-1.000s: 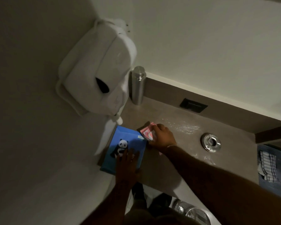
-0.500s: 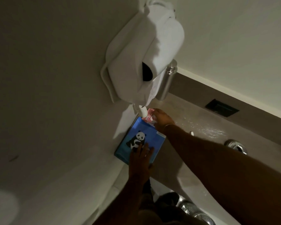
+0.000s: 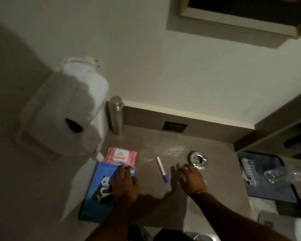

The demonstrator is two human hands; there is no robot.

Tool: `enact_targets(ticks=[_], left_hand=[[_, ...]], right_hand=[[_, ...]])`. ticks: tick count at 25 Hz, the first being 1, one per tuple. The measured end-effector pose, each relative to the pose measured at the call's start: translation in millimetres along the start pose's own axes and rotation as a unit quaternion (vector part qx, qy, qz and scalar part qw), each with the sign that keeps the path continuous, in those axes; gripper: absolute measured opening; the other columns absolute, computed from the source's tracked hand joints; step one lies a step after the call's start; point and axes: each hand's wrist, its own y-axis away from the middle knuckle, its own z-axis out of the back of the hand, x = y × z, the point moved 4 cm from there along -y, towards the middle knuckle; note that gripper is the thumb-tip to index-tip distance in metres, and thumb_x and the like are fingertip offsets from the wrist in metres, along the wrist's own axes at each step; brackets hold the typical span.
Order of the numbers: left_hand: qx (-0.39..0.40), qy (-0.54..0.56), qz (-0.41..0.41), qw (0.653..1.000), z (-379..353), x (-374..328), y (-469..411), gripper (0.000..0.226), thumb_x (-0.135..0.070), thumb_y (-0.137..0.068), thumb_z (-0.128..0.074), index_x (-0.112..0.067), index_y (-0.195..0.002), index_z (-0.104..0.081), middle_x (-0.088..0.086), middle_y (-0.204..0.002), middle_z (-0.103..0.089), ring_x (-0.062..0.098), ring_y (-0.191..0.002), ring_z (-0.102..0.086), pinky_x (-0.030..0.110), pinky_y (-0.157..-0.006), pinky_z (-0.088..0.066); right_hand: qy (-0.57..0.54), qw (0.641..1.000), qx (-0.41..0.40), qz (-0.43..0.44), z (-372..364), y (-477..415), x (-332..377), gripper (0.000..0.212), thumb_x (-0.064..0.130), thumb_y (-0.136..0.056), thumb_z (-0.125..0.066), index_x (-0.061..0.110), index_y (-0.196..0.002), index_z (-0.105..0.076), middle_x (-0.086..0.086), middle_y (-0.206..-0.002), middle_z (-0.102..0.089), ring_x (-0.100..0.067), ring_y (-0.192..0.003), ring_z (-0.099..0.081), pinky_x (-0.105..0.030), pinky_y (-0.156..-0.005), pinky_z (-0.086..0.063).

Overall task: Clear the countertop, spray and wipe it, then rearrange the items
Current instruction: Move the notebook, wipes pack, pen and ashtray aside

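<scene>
Rearranging stage, judged. Left hand (image 3: 124,186) flat on blue panda box (image 3: 97,190), gripping nothing. Right hand (image 3: 192,178) spread, empty, near pen (image 3: 162,169). Next: grasp pen, align beside pink wipes pack (image 3: 121,156).

Matt, smooth countertop (image 3: 146,202) — brushed-metal bottle (image 3: 115,117), shiny metal ring (image 3: 197,160), glossy plastic wipes pack (image 3: 121,156).

I count on the worktop (image 3: 146,202): one blue panda-print pack (image 3: 97,192), one pink wipes pack (image 3: 122,156), one pen (image 3: 162,169), one steel bottle (image 3: 115,117), one round metal fitting (image 3: 198,160). Two hands (image 3: 124,185) (image 3: 191,178) in view.
</scene>
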Motion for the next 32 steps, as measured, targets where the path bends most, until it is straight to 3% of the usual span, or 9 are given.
enact_targets(ticks=[4, 10, 14, 17, 21, 25, 28, 32], left_hand=[[0.026, 0.027, 0.056, 0.998, -11.1, -9.5, -13.1, 0.065, -0.043, -0.098, -0.053, -0.031, -0.158, -0.031, 0.005, -0.169, -0.023, 0.029, -0.155, -0.023, 0.052, -0.126, -0.022], [0.03, -0.002, 0.071, 0.997, -13.5, -16.4, -15.6, 0.069, -0.037, -0.092, -0.066, -0.029, -0.154, -0.036, 0.011, -0.166, -0.026, 0.035, -0.151, -0.032, 0.056, -0.12, -0.033], [-0.034, -0.02, 0.022, 0.999, -17.2, -7.0, -15.8, 0.062, -0.03, -0.088, -0.075, -0.015, -0.143, -0.052, 0.019, -0.149, -0.048, 0.039, -0.135, -0.05, 0.058, -0.11, -0.044], [-0.083, -0.064, -0.017, 0.994, -16.0, -35.3, -5.0, 0.044, -0.035, -0.096, -0.06, -0.011, -0.133, -0.057, 0.019, -0.132, -0.058, 0.035, -0.118, -0.059, 0.052, -0.103, -0.047], [0.035, -0.126, -0.095, 0.987, -28.6, -114.5, 1.8, 0.042, -0.051, -0.101, -0.04, -0.025, -0.128, -0.06, 0.001, -0.127, -0.062, 0.019, -0.114, -0.059, 0.038, -0.101, -0.046], [0.098, -0.126, -0.01, 0.987, -46.7, -154.7, -6.6, 0.055, -0.069, -0.096, -0.036, -0.026, -0.108, -0.068, -0.002, -0.103, -0.071, 0.018, -0.098, -0.066, 0.04, -0.101, -0.044], [0.135, -0.116, 0.018, 0.984, -50.0, -161.8, -16.2, 0.047, -0.065, -0.094, -0.046, -0.026, -0.112, -0.066, 0.0, -0.105, -0.07, 0.02, -0.1, -0.066, 0.043, -0.104, -0.043], [0.165, -0.077, 0.028, 0.983, -44.0, -149.9, -25.9, 0.036, -0.052, -0.095, -0.055, -0.024, -0.116, -0.063, 0.003, -0.112, -0.068, 0.022, -0.107, -0.065, 0.042, -0.106, -0.045]], right_hand=[[-0.096, 0.974, -0.089, -0.186, 10.2, 37.4, -95.4, 0.045, 0.023, -0.091, -0.073, 0.012, -0.135, -0.068, -0.014, -0.148, -0.055, -0.037, -0.132, -0.057, -0.04, -0.109, -0.048], [-0.152, 0.94, -0.053, -0.3, -38.3, 96.1, -154.5, 0.043, 0.024, -0.096, -0.066, 0.018, -0.138, -0.064, -0.007, -0.147, -0.053, -0.032, -0.127, -0.055, -0.041, -0.108, -0.048], [-0.172, 0.943, -0.052, -0.281, -32.0, 79.7, -146.1, 0.048, 0.023, -0.095, -0.066, 0.016, -0.142, -0.061, -0.008, -0.149, -0.052, -0.033, -0.13, -0.055, -0.04, -0.11, -0.047], [-0.181, 0.946, -0.074, -0.259, -10.6, 52.9, -135.4, 0.048, 0.023, -0.094, -0.065, 0.015, -0.142, -0.059, -0.009, -0.148, -0.052, -0.032, -0.13, -0.054, -0.04, -0.11, -0.047], [-0.197, 0.953, -0.058, -0.224, 15.2, 9.4, -113.4, 0.066, 0.034, -0.091, -0.071, 0.02, -0.151, -0.047, -0.011, -0.155, -0.042, -0.034, -0.14, -0.047, -0.043, -0.116, -0.042], [-0.202, 0.957, -0.029, -0.204, 31.1, -33.0, -103.3, 0.1, 0.051, -0.082, -0.079, 0.023, -0.162, -0.026, -0.016, -0.167, -0.023, -0.035, -0.156, -0.026, -0.047, -0.126, -0.029], [-0.189, 0.967, -0.02, -0.168, 35.4, -58.5, -105.9, 0.109, 0.056, -0.079, -0.082, 0.025, -0.164, -0.021, -0.015, -0.17, -0.018, -0.035, -0.159, -0.019, -0.05, -0.128, -0.026], [-0.165, 0.979, -0.004, -0.123, 32.1, -79.9, -110.7, 0.108, 0.049, -0.077, -0.086, 0.026, -0.163, -0.025, -0.014, -0.167, -0.026, -0.037, -0.154, -0.028, -0.048, -0.126, -0.03]])
